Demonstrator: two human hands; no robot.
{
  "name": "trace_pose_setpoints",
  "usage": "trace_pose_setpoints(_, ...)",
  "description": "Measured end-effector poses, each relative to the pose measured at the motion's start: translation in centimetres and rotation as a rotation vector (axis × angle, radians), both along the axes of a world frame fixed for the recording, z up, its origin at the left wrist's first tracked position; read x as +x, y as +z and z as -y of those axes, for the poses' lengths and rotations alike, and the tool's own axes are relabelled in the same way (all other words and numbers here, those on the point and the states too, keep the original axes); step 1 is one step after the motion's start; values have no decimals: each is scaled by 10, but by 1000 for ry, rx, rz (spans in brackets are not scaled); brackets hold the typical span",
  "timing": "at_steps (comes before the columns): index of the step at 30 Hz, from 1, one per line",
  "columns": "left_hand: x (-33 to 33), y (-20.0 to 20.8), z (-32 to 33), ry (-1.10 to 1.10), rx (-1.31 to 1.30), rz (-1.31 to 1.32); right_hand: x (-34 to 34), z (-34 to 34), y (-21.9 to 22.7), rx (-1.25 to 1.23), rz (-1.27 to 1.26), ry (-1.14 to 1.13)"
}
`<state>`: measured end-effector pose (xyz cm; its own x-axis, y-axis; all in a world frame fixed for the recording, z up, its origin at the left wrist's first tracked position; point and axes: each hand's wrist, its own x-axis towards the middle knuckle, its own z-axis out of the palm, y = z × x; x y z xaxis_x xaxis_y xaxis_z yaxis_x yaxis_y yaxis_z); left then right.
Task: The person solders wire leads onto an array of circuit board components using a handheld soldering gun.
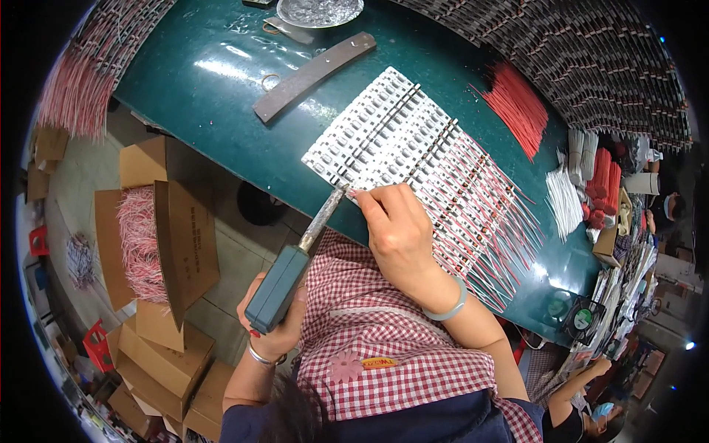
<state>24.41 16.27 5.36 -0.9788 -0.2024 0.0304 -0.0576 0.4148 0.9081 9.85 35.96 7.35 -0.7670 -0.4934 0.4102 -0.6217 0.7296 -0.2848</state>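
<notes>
My left hand (284, 328) is wrapped round a soldering gun (278, 286) with a dark green body. Its metal barrel slants up to the near left corner of a white slotted plastic board (322, 156). At that corner, close by the barrel's tip, the fingertips of my right hand (399, 229) are pinched together; what they hold is too small to make out. Dark strips with small parts run across the board in rows. From the right-hand rows, red and white wires (491, 266) fan out over the green table (192, 111), some passing beyond my right wrist.
A brown bar (314, 77) and a silver bowl (321, 13) lie farther back. Bundles of red wires (517, 111) and white wires (565, 199) sit at right, near a small fan (582, 317). Cardboard boxes (185, 255) stand on the floor at left. Another person (580, 399) is at lower right.
</notes>
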Motion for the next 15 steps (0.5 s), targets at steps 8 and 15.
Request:
trace_pose_setpoints(8, 7, -8, 3, 39, -19, -37, 1, 2, 2, -17, 14, -32)
trace_pose_setpoints(15, -1, -5, -2, 44, -6, -37, -4, -5, 4, -86, 19, -83)
